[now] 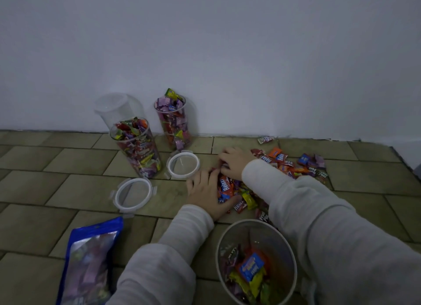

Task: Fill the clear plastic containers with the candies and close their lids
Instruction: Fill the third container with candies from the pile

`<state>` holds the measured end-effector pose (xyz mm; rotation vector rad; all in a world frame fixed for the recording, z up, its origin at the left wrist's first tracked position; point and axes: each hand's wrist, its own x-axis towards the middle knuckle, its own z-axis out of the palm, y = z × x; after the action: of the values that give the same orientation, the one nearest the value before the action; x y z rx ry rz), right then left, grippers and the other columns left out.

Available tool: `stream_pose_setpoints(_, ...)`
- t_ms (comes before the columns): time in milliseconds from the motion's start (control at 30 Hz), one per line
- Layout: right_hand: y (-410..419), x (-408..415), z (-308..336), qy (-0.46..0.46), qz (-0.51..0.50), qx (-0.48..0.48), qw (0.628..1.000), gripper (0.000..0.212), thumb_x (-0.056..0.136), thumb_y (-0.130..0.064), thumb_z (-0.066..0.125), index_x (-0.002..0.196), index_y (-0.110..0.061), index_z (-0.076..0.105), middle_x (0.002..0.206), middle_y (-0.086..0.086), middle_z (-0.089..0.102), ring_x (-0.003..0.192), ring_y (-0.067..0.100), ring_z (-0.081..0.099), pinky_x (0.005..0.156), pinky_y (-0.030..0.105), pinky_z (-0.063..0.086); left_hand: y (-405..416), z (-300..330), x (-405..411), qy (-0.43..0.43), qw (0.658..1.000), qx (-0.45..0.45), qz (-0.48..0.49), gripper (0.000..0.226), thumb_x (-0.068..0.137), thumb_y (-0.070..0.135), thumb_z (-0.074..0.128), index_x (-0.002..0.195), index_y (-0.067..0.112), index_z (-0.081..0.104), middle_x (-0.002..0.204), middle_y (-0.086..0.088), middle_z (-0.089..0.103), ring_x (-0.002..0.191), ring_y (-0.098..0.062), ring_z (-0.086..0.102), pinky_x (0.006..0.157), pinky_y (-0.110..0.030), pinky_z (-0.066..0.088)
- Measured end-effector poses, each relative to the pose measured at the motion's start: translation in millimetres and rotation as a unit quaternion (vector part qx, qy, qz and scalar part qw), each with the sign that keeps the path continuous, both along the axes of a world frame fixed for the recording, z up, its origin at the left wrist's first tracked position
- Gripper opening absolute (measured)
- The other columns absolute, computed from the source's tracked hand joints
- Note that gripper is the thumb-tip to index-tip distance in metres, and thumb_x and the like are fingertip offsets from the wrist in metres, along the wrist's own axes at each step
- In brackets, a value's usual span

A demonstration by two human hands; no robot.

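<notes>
A heap of wrapped candies point(293, 165) lies on the tiled floor at centre right. My left hand point(205, 192) and my right hand point(234, 162) cup a bunch of these candies between them, fingers curled around the pile. Close to me stands a clear container point(256, 229), partly filled with candies and open on top. Two tall clear containers, the nearer one point(136, 147) and the one by the wall point(174, 122), are full and lidless. An empty clear container point(116, 108) stands behind them. Two round lids, one point(133, 194) and another point(183, 164), lie flat on the floor.
A blue candy bag point(88, 261) with a clear window lies at the lower left. A white wall runs along the back edge of the floor. One stray candy point(265, 139) sits near the wall.
</notes>
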<state>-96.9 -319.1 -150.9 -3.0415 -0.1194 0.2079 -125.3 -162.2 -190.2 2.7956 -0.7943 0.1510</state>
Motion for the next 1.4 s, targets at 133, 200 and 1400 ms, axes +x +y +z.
stream_pose_setpoints(133,4.2,3.5,12.7,0.015,-0.038,-0.039,0.998,0.04,0.093,-0.036,0.042,0.132,-0.029,0.043,0.141,0.006,0.036,0.13,0.029,0.036,0.1,0.047,0.038,-1.4,1.1,1.7,0.016,0.998,-0.043,-0.032,0.097,0.06,0.087,0.026,0.133,0.024,0.04,0.126,0.0,0.041,0.116,-0.019,0.038,0.096,-0.032,0.025)
stream_pose_setpoints(200,4.1,0.3,9.9,0.048,-0.057,-0.06,0.995,0.046,0.095,-0.049,0.036,0.14,-0.036,0.035,0.151,0.005,0.025,0.137,0.03,0.025,0.105,0.054,0.03,-2.0,3.4,0.2,0.028,0.998,-0.058,-0.02,0.102,0.056,0.086,0.026,0.136,0.023,0.037,0.132,-0.002,0.038,0.122,-0.021,0.034,0.102,-0.033,0.025)
stream_pose_setpoints(1400,7.9,-61.0,40.0,-0.048,-0.149,0.257,0.954,0.032,0.102,-0.023,0.04,0.131,-0.011,0.043,0.121,0.01,0.052,0.103,0.023,0.055,0.082,0.031,0.041,4.4,18.5,-5.1,0.121,0.925,-0.357,0.049,0.021,0.099,0.019,0.042,0.108,0.004,0.054,0.093,-0.004,0.054,0.088,-0.022,0.053,0.073,-0.025,0.035)
